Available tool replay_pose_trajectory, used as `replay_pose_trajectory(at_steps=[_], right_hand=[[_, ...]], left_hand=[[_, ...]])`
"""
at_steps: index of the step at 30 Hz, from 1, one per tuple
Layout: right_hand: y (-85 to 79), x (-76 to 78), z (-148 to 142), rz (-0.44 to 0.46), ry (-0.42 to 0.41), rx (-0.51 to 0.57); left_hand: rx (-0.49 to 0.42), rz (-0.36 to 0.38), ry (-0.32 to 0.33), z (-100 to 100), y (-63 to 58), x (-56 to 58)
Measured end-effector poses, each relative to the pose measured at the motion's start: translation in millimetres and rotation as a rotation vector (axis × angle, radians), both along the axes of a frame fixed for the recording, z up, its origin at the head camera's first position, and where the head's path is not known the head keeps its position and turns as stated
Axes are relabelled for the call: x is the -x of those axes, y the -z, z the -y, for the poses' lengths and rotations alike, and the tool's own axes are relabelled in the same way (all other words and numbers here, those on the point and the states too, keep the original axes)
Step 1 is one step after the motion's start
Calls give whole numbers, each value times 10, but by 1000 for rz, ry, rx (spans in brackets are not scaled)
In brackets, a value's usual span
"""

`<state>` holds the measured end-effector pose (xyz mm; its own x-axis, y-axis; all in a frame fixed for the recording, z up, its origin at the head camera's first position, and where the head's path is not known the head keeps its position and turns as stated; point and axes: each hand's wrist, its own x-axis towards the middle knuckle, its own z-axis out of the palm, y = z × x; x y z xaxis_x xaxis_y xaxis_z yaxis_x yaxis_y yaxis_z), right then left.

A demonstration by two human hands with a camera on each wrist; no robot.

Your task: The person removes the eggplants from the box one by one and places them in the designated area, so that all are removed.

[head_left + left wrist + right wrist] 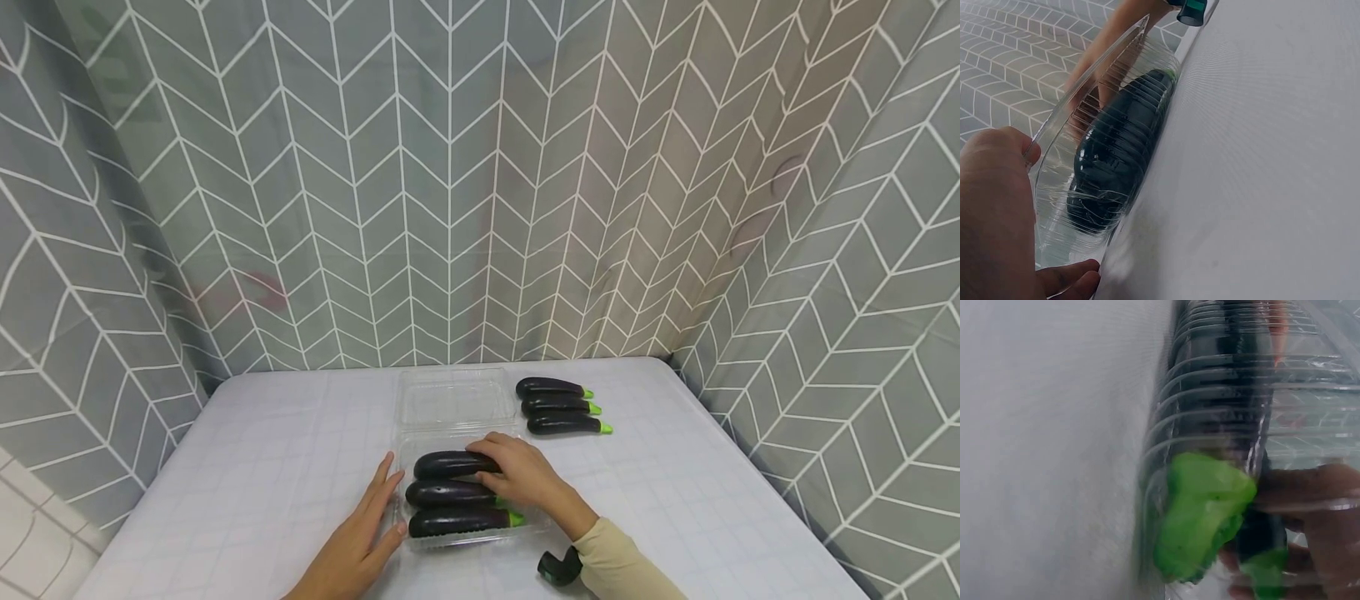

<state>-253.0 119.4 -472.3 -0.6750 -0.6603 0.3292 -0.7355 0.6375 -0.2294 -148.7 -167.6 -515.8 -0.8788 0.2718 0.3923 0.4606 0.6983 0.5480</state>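
Three dark eggplants lie side by side in a clear plastic clamshell box (442,543): a front eggplant (457,522), a middle eggplant (446,494) and a back eggplant (450,464). My right hand (521,471) grips the back eggplant by its stem end, fingers over the far side and thumb on the near side. Its green stem is hidden under the hand. With fingers spread, my left hand (360,533) rests against the box's left side. The left thumb (1032,150) touches the rim in the left wrist view. Through the ribbed wall, the right wrist view shows a green stem (1204,512).
The box's lid (456,404) lies folded back behind it. Three more eggplants (555,406) lie in a row at the back right of the white-covered table (285,433). A dark object (558,568) sits by the right sleeve. Patterned curtains (450,208) enclose the table.
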Motion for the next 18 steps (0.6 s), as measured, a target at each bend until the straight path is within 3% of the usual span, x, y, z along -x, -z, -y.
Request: replay_pose_trajectory(at_steps=[9, 18], right_hand=[[23, 0, 1, -11, 26, 36], [5, -4, -10, 49, 17, 106]], left_hand=[[-3, -13, 14, 2, -18, 9], [1, 25, 4, 0, -6, 8]])
